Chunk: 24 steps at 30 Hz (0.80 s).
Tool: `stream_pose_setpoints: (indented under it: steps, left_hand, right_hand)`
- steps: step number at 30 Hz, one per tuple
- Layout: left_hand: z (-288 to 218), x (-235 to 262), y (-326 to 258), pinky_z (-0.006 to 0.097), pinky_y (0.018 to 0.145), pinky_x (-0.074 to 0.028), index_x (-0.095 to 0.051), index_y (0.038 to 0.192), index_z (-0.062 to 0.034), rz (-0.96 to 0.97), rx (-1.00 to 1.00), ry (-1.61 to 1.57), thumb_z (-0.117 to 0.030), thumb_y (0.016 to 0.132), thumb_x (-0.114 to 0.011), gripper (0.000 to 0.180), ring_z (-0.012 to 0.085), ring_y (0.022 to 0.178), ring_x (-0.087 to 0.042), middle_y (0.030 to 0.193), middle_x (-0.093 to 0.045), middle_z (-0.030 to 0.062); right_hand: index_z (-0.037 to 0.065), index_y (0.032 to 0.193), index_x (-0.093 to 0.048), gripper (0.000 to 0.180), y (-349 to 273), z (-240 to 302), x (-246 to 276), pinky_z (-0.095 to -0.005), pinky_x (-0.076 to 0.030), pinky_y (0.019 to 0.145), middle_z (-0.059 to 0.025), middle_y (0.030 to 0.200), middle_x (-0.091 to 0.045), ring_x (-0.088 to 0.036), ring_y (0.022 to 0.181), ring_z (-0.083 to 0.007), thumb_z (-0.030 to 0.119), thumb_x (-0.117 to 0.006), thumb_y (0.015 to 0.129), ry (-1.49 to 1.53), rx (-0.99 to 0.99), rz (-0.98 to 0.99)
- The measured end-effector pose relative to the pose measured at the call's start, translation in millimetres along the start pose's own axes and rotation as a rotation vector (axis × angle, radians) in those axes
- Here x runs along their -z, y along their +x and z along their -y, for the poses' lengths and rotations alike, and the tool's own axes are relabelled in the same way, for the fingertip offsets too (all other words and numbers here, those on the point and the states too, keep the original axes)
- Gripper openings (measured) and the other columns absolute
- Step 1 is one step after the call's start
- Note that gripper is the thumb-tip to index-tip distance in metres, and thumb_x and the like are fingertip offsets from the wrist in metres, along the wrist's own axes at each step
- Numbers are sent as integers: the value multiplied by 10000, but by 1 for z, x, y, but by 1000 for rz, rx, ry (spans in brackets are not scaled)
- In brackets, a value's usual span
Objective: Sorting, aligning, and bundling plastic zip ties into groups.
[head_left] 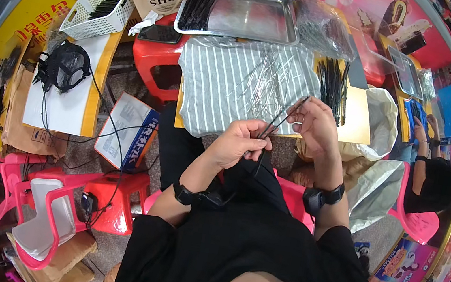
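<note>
My left hand (pixel 243 142) pinches a long, thin, dark strip (pixel 279 120) between thumb and fingers, and the strip's lower end hangs below the hand. At its upper end, the curled fingers of my right hand (pixel 316 125) close on the same strip. It looks doubled, like two strands side by side; its exact kind I cannot tell. Below my hands lies a grey-and-white striped cloth (pixel 211 80) with several loose, thin, shiny wire-like pieces (pixel 269 83). To the right of the cloth is a bundle of black strips (pixel 335 90).
A metal tray (pixel 247 34) holding black strips stands behind the cloth, beside clear plastic bags (pixel 326 30). At left are a white basket (pixel 98 11), a black strapped object (pixel 64 67) and a cable. Red and pink stools (pixel 149 62) surround me. A person (pixel 441 179) works at far right.
</note>
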<state>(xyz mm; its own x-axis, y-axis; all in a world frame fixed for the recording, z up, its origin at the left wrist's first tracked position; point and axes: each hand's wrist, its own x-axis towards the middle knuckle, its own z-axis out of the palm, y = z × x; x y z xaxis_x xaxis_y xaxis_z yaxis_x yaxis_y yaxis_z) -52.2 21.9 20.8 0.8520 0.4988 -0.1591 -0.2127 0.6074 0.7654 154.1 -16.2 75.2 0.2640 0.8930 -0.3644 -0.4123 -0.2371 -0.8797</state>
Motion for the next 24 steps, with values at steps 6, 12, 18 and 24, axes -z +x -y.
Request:
stream_pose_setpoints:
  steps: [6,12,18,24]
  left_hand:
    - [-5,4,-4,159,495,-368,-602,1159,2,-36,18,206,-26,846,-602,315,40,548,-493,799,-630,37]
    - [-1,6,-2,163,514,-383,-629,1124,-10,-68,17,269,-43,857,-591,272,37,566,-483,799,-634,31]
    - [-3,3,-2,181,514,-409,-650,1079,-14,-101,31,222,-92,876,-600,223,64,561,-540,764,-642,34]
    - [-4,4,-4,190,495,-413,-666,1017,-11,-101,81,309,-98,872,-605,180,86,549,-585,735,-647,32]
  right_hand:
    - [20,895,-595,114,5,19,19,-264,-412,518,-130,853,-656,-630,686,-189,82,-507,858,13,-34,153]
    - [17,901,-624,139,-12,18,9,-242,-425,534,-81,815,-663,-642,701,-155,114,-526,880,-143,101,140]
    - [19,889,-638,152,-19,13,6,-221,-439,562,-55,810,-671,-636,682,-123,138,-543,886,-205,177,68]
    - [21,855,-647,152,-27,22,-2,-216,-437,578,-45,813,-670,-624,683,-98,128,-544,890,-374,241,112]
